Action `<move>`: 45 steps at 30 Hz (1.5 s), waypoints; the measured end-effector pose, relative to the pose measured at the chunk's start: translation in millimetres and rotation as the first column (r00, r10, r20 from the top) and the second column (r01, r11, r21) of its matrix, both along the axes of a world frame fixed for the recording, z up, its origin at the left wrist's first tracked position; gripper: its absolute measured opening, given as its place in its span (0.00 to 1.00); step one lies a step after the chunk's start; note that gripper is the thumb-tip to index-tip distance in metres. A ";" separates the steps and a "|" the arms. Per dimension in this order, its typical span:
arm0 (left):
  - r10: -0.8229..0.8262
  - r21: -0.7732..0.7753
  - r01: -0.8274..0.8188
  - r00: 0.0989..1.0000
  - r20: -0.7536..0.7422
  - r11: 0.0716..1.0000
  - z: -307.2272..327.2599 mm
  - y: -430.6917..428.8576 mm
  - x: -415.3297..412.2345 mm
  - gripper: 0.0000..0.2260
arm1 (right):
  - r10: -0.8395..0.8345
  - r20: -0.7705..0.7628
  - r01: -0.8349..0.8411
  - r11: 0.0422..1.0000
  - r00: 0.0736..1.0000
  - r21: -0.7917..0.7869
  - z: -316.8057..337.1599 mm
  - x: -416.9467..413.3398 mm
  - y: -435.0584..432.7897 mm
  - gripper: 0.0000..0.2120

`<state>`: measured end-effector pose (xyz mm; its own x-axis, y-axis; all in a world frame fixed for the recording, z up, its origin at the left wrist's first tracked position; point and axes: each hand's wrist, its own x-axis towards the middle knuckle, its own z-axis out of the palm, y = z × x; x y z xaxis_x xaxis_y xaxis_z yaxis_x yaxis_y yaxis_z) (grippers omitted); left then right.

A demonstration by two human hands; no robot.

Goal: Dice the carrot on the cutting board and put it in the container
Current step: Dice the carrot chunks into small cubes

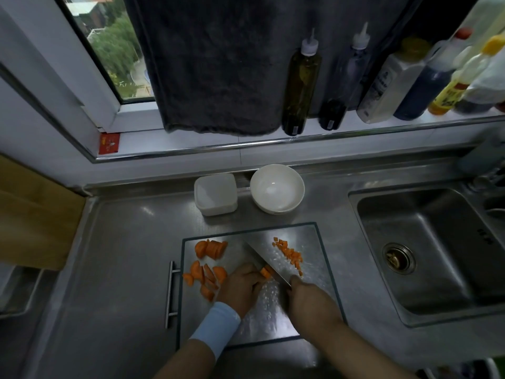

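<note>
Currently logged from my remote head-camera feed, item by item.

- Cutting board (314, 242): metal-looking and dark-rimmed, lying on the steel countertop (128, 242) to the left of the sink (437, 242).
- Left hand (243, 285): fingers curled down, holding a small carrot piece (265, 272) against the board near its middle. A light-blue wristband (216, 326) sits on that wrist.
- Right hand (308, 299): clenched round the handle of a cleaver (262, 258); the handle is mostly hidden in the grip. The broad blade runs away from the hand toward the board's far edge and touches the right side of the carrot piece, just beside the left fingertips.
- Diced carrot (289, 254): a loose scatter of small cubes on the board to the right of the blade, apart from both hands.
- Carrot chunks (207, 277): two groups of larger pieces on the board's left part. The nearer group is just beside the left hand, the farther one near the far-left corner.
- Container (216, 194): white and square, on the countertop beyond the board, well apart from both hands.
- White bowl (276, 188): just right of the container.
- Squeeze bottles (300, 86): upright on the window sill, beside a dark hanging towel (207, 64).
</note>
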<state>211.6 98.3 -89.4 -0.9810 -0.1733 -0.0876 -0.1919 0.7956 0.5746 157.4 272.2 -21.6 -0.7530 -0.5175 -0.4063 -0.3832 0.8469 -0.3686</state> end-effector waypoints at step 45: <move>0.009 -0.010 -0.009 0.999 -0.036 1.000 -1.3 2.2 -0.3 0.10 | 0.046 -0.003 -0.046 0.998 0.999 -0.048 -8.9 -9.3 -23.1 0.07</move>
<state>211.3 100.5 -90.7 -0.9819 -0.1826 -0.0506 -0.1783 0.7997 0.5734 148.1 249.0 -30.5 -0.7285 -0.5706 -0.3790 -0.4219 0.8097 -0.4080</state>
